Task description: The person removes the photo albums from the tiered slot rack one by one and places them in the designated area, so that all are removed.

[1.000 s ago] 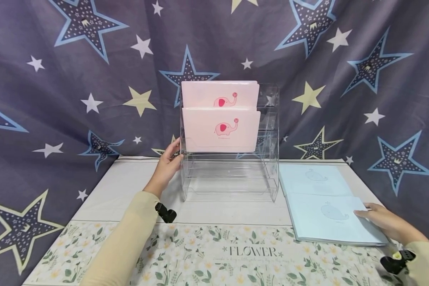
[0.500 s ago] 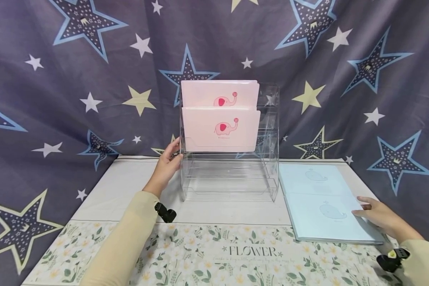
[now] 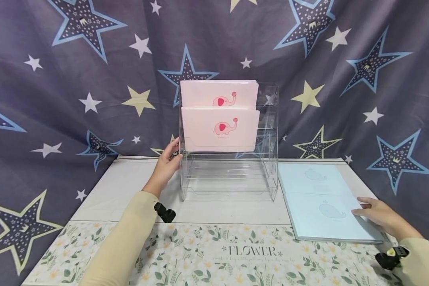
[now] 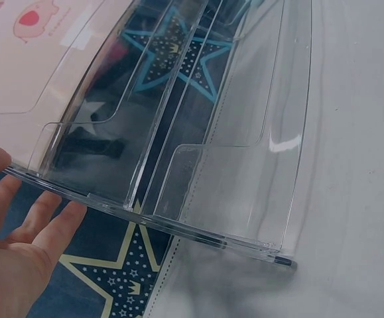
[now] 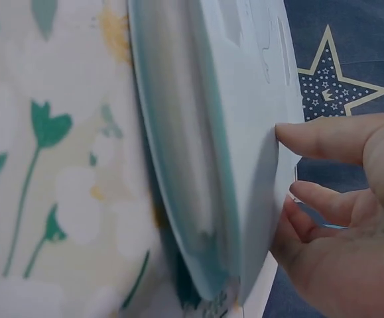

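Note:
My left hand (image 3: 167, 165) holds the left side of a clear tiered rack (image 3: 230, 192), thumb at its front edge and fingers against the outer wall. Two pink notebooks with elephant prints stand in its upper tiers, the front notebook (image 3: 200, 133) partly covering the rear notebook (image 3: 200, 93). On the right, light blue whale-print notebooks lie in two overlapping groups, a near notebook (image 3: 318, 228) and a far notebook (image 3: 294, 178). My right hand (image 3: 380, 216) pinches the near notebook's right edge, its thumb on the cover (image 5: 245, 165) in the right wrist view and other fingers by the edge.
A white table (image 3: 128, 186) carries a floral runner (image 3: 186, 258) along its front. Behind hangs a dark curtain (image 3: 111, 79) with stars, close to the rack's back. Black wrist cameras sit on both sleeves.
The right hand shifted slightly left, and the near blue notebook's right edge moved left with it, then stayed about still. The left hand and the rack have kept their places.

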`<state>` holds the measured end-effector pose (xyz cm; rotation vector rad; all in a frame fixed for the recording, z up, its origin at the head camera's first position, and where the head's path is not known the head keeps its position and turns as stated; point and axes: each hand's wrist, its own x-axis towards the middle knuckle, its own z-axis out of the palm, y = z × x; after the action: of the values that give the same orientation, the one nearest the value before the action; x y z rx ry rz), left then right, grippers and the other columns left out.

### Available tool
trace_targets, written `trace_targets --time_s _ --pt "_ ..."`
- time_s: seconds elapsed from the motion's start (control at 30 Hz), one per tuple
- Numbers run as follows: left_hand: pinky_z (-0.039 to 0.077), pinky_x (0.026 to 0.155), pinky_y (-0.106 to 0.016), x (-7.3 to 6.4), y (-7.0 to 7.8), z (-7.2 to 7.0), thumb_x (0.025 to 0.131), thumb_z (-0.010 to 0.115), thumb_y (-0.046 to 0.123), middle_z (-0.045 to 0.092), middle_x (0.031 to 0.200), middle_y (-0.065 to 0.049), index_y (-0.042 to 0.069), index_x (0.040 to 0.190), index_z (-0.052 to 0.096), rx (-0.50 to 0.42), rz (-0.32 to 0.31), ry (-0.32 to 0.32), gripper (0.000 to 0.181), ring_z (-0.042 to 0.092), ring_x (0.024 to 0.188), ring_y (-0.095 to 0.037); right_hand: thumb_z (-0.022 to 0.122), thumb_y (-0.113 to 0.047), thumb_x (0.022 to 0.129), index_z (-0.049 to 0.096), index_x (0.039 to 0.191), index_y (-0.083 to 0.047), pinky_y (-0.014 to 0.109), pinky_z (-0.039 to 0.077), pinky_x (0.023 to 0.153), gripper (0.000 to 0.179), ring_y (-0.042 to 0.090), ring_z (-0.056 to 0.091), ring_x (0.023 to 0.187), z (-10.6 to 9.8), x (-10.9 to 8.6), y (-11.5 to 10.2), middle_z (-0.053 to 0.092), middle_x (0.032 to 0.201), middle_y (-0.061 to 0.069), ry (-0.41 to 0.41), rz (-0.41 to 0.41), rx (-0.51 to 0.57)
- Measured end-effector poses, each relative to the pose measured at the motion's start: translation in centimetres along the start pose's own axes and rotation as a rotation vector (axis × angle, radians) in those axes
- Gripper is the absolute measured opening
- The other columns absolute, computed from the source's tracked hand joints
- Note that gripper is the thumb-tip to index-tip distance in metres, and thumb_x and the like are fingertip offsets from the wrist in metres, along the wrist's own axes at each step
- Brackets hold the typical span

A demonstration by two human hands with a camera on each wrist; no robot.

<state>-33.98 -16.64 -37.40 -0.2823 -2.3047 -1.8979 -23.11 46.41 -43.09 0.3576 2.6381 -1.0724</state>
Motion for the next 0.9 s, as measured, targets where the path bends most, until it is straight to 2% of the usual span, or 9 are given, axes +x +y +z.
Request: trace_targets --time_s 0.17,0.27,0.5,0.67,0.9 --pt "0.042 0.106 -0.057 -0.1 0.1 0.0 0.105 0.049 0.011 0.033 0.160 -0.009 0.029 0.159 0.030 -0.013 -0.004 -0.007 0.061 0.042 0.137 -0.038 0.069 -0.033 0.094 0.013 0.145 0.024 0.069 0.031 0.104 0.095 0.062 0.026 0.130 -0.3 -0.4 -0.4 0.023 0.143 0.049 -0.003 -0.038 -0.011" --pt "0.041 0.106 -0.057 -0.1 0.2 0.0 0.105 0.049 0.010 0.033 0.160 -0.009 0.029 0.159 0.030 -0.020 -0.001 -0.003 0.061 0.042 0.137 -0.038 0.062 -0.037 0.099 0.009 0.146 0.023 0.070 0.030 0.105 0.093 0.063 0.023 0.132 -0.7 -0.7 -0.8 0.019 0.145 0.049 -0.017 -0.067 -0.009" --pt "0.042 0.105 -0.056 0.0 0.1 0.0 0.105 0.049 0.010 0.036 0.158 -0.010 0.028 0.158 0.032 -0.012 0.010 0.002 0.059 0.044 0.135 -0.037 0.051 -0.040 0.105 0.010 0.148 0.021 0.073 0.031 0.100 0.085 0.063 0.024 0.131 -1.2 -1.7 -2.5 0.017 0.148 0.047 0.011 -0.208 -0.006" --pt "0.042 0.106 -0.056 0.1 0.0 0.0 0.104 0.049 0.009 0.036 0.158 -0.010 0.028 0.159 0.032 -0.017 0.005 0.001 0.060 0.044 0.135 -0.037 0.051 -0.036 0.105 0.014 0.150 0.019 0.071 0.033 0.099 0.080 0.060 0.030 0.130 -0.8 -2.1 -4.8 0.026 0.146 0.044 0.053 -0.312 0.018" --pt "0.041 0.106 -0.058 0.2 -0.2 0.0 0.105 0.048 0.009 0.033 0.159 -0.011 0.027 0.159 0.029 -0.034 -0.008 -0.009 0.060 0.042 0.137 -0.039 0.054 -0.032 0.105 0.019 0.153 0.013 0.063 0.039 0.099 0.074 0.052 0.038 0.129 0.0 -2.5 -9.2 0.035 0.146 0.038 0.071 -0.420 0.031"
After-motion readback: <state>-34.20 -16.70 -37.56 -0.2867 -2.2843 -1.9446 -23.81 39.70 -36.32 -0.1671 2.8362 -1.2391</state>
